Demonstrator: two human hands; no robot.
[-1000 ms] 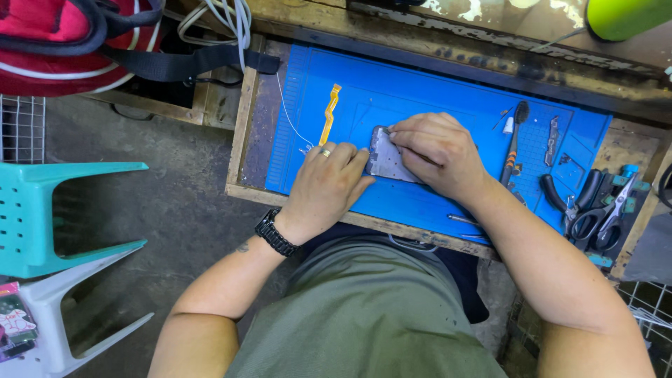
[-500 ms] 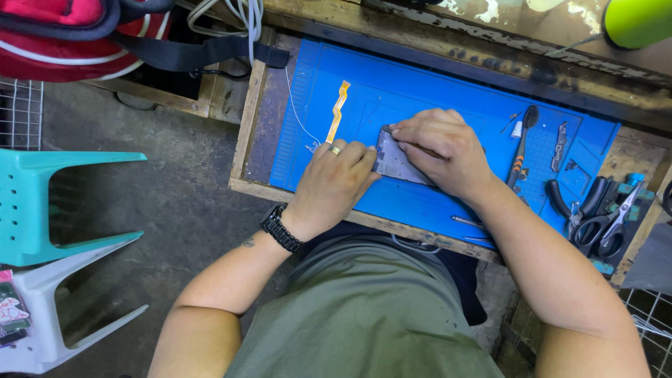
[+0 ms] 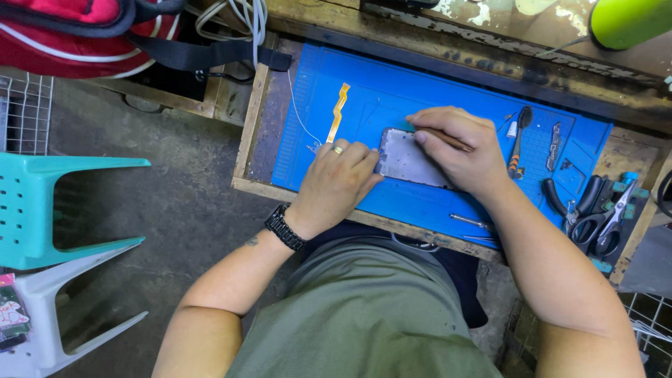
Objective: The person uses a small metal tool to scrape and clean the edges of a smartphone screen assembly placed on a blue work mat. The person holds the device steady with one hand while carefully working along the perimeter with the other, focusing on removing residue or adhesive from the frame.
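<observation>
My left hand (image 3: 336, 183) lies flat with its fingers pinning the left edge of the grey phone frame (image 3: 409, 159), which rests on the blue mat (image 3: 434, 91) at the centre of the table (image 3: 246, 133). My right hand (image 3: 458, 150) rests on the frame's right side, grip closed around a thin tool (image 3: 441, 138). An orange flex cable (image 3: 337, 112) lies just above my left hand.

Package: a small flat packet (image 3: 12, 311) is seen at the far left edge, low in the view, beside the white stool (image 3: 49, 329); it is cut off by the frame.
Colours: pink along the top, dark green below, with pale markings.
Labels, signs: none can be made out.
Screens: none lit is seen.
</observation>
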